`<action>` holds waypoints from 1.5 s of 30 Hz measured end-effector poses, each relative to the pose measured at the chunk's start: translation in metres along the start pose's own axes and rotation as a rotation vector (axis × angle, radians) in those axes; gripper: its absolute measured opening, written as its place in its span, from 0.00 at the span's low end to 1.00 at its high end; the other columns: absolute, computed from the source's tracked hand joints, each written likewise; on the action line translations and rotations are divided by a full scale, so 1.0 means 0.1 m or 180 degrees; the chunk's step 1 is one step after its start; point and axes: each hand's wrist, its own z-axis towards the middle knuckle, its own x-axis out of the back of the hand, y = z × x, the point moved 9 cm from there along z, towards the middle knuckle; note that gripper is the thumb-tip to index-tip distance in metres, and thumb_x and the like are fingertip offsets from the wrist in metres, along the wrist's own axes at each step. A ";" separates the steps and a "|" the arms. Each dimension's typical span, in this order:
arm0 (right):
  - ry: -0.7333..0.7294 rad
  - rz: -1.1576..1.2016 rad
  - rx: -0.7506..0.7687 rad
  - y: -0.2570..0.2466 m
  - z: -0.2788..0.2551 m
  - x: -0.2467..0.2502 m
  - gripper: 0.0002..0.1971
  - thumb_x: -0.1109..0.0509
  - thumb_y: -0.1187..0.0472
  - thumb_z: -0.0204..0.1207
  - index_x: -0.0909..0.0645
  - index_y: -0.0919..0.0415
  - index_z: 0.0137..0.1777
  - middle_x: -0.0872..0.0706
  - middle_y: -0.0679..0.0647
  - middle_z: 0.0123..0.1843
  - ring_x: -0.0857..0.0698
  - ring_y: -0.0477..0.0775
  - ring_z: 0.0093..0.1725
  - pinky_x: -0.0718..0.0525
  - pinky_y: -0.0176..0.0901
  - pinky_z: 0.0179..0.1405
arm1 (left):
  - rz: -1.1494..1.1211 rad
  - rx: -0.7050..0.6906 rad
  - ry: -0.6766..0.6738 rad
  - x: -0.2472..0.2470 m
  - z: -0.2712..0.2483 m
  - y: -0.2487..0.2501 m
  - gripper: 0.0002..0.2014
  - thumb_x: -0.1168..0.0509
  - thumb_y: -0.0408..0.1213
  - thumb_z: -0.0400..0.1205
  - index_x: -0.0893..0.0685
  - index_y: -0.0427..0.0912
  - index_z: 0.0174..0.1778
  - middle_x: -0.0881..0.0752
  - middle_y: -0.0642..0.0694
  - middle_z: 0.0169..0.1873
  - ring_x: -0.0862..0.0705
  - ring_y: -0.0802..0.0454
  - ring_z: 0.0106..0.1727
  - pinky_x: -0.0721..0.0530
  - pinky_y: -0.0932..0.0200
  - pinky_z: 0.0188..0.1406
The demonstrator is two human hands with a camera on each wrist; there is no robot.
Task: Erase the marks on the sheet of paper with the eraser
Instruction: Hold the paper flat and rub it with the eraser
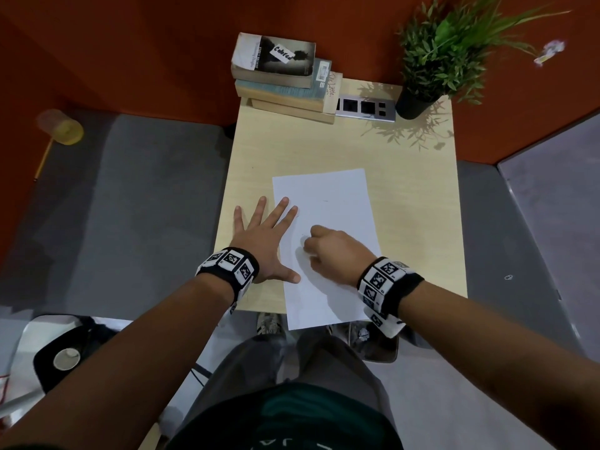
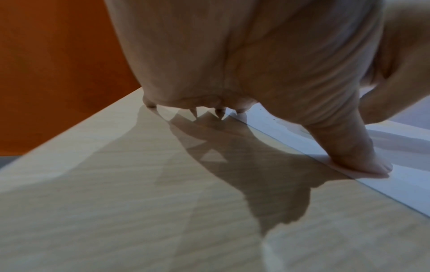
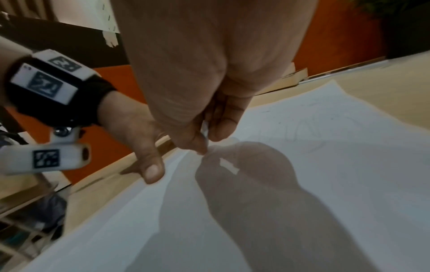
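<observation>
Pinning the sheet of paper (image 1: 328,203) flat with splayed left hand (image 1: 263,241); pinching the eraser (image 3: 204,131) between right hand (image 1: 331,251) fingertips, on faint marks (image 3: 309,132).

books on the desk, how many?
3, stacked at the desk's far edge, left of the socket panel: grey-covered book on top, teal one under it, tan one at the bottom. Any others hidden beneath cannot be ruled out.
</observation>
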 end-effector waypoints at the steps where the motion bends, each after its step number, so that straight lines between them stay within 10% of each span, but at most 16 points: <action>1: 0.0028 -0.0011 -0.0053 0.05 0.03 0.04 0.06 0.36 0.64 0.77 0.18 0.63 0.47 0.26 0.53 0.45 0.18 0.64 0.36 0.17 0.52 0.37 | 0.0000 -0.0001 0.0006 0.00 0.00 0.00 0.77 0.28 0.86 0.63 0.76 0.64 0.92 0.81 0.63 0.90 0.81 0.41 0.91 0.73 0.14 0.85; 32: 0.1035 0.0949 -0.0855 0.67 -0.07 0.27 0.08 0.30 0.60 0.73 0.12 0.58 0.49 0.23 0.47 0.43 0.19 0.54 0.41 0.25 0.42 0.41 | 0.0183 -0.0036 -0.0155 0.10 -0.05 0.01 0.77 0.25 0.81 0.66 0.78 0.60 0.92 0.82 0.58 0.89 0.83 0.39 0.90 0.76 0.17 0.85; 45: 0.0712 0.0727 -0.0526 0.35 -0.13 0.08 0.08 0.30 0.60 0.77 0.14 0.61 0.52 0.22 0.51 0.47 0.17 0.58 0.42 0.18 0.49 0.42 | 0.0090 -0.0109 -0.0054 0.01 0.04 0.14 0.78 0.28 0.87 0.63 0.77 0.63 0.92 0.82 0.64 0.88 0.82 0.40 0.90 0.75 0.15 0.84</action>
